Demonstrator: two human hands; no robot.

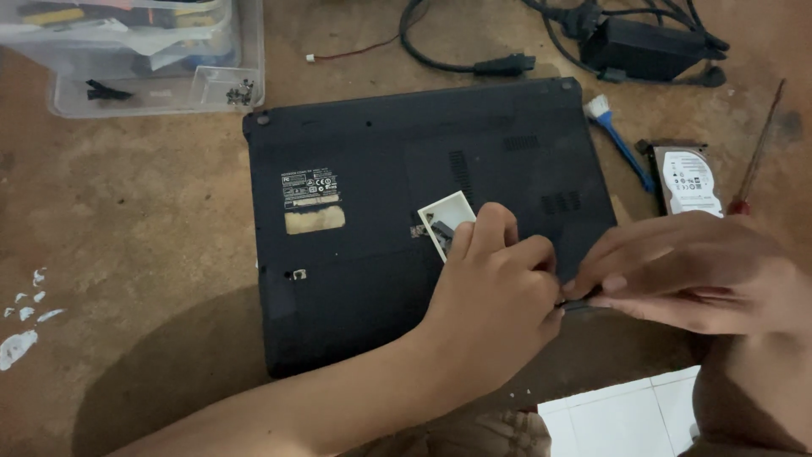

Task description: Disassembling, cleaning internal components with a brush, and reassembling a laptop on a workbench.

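Note:
A black laptop (372,211) lies upside down on the brown floor, its base facing up. My left hand (495,296) rests on the laptop's near right part, fingers curled beside a small white rectangular piece (448,211). My right hand (685,271) is at the laptop's right edge, fingers pinched together on a thin dark tool (579,303) whose tip meets the left hand's fingertips. What lies under both hands is hidden.
A clear plastic box (135,59) with small parts stands at the far left. A black power adapter (643,46) and cables lie at the back right. A blue brush (622,148), a hard drive (689,182) and a red-handled screwdriver (757,156) lie right of the laptop.

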